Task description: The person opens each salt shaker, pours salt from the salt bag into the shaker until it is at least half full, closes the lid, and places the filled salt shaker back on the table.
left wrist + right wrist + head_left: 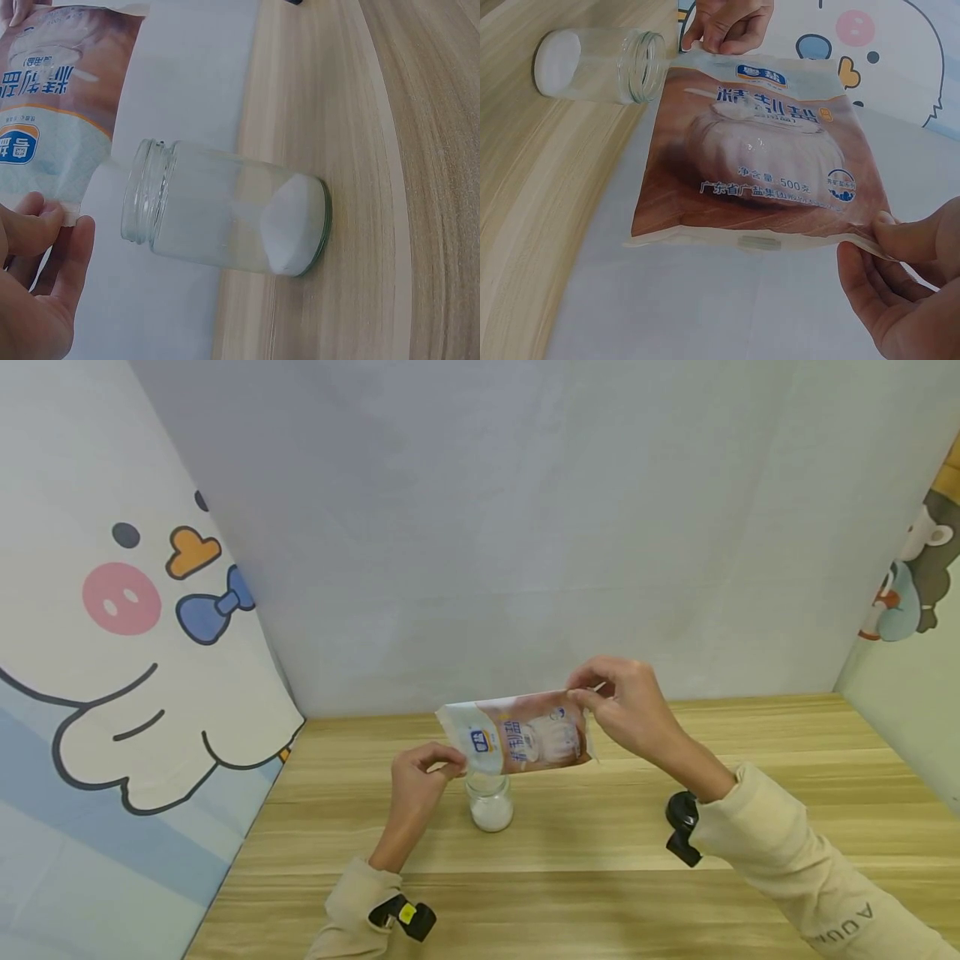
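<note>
1. Head view: my left hand (423, 777) and right hand (626, 706) both pinch the salt bag (528, 735) above a wood-grain table (585, 893); pale wall (525, 527) far, cartoon panel (127, 693) left.
2. Left wrist: glass jar (217, 206) stands upright there, white powder (292, 229) inside.
3. Right wrist: yep, pinching a corner.

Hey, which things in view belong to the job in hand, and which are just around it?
Part of the job:
- packet, pinched by left hand and right hand
- open glass jar, upright on the table
- white grains inside it

Just around:
- cartoon duck wall print
- cartoon figure on the right wall
</note>
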The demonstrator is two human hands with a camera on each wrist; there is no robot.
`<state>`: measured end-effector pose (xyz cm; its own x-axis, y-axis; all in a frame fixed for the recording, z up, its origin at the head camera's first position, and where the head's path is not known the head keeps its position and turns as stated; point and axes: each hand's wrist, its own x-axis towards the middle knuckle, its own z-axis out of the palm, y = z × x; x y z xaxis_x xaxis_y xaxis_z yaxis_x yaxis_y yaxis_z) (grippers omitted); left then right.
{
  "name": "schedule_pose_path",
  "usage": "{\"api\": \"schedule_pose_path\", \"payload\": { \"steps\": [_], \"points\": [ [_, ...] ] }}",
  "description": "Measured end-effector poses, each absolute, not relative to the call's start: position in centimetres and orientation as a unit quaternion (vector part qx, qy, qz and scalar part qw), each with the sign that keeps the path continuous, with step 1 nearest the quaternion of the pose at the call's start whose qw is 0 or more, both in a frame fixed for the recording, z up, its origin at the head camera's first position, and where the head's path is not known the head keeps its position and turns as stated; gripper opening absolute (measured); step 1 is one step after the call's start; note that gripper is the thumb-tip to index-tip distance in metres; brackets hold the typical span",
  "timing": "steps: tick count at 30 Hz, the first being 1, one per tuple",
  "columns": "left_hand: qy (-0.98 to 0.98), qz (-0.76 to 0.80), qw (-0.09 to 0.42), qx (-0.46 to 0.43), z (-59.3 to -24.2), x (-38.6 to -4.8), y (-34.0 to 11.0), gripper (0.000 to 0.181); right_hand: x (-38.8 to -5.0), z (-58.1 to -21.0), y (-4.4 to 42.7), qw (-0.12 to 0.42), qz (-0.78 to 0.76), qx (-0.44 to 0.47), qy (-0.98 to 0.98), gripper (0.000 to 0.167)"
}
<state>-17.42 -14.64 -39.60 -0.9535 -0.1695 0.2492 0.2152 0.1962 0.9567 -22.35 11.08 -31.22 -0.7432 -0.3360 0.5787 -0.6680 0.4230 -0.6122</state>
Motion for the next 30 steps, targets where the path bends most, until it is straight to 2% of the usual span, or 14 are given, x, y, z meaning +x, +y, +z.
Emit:
{"api": "schedule_pose_path", "payload": {
  "steps": [30],
  "points": [
    [-0.749, -0.644, 0.154, -0.029, -39.66, -17.44, -14.75, 0.007, -22.34, -31.21, 10.82, 0.201, 0.442, 0.308, -0.818, 0.007]
  ]
}}
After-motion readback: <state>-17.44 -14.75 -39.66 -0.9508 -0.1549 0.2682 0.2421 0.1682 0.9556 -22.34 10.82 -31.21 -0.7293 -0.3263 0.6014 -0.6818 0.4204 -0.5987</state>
